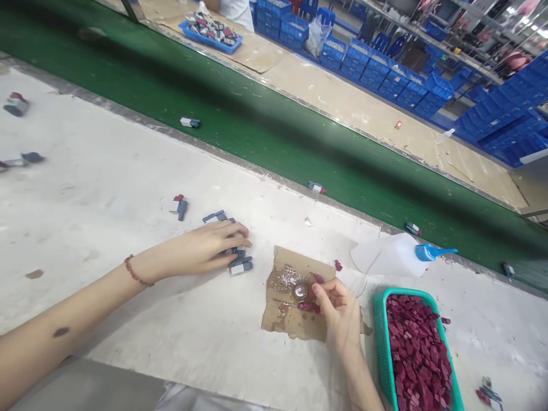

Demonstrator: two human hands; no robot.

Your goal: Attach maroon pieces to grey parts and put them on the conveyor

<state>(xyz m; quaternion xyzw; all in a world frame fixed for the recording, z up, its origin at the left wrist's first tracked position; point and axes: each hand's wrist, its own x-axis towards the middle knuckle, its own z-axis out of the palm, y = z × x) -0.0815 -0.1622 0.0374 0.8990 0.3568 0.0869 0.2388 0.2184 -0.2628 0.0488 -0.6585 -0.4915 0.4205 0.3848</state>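
My left hand (212,248) reaches over a small cluster of grey-and-white plastic parts (241,266), its fingers apart and curved. Some of those parts are hidden beneath it. My right hand (342,311) is pinched closed over a torn piece of cardboard (278,317), with a small dark red piece (317,278) at the fingertips. Wet, shiny glue (287,278) covers part of the cardboard, and a round clear object (300,292) sits in it. Another dark red piece (305,306) lies on the cardboard beside my fingers.
To the right stands a green basket (381,342) full of dark red pieces. Behind it lies a white squeeze bottle (391,254) with a blue nozzle. A green conveyor belt (257,142) carries scattered parts. Across it are a blue tray (209,43), a person (237,11) and stacked blue crates (359,60).
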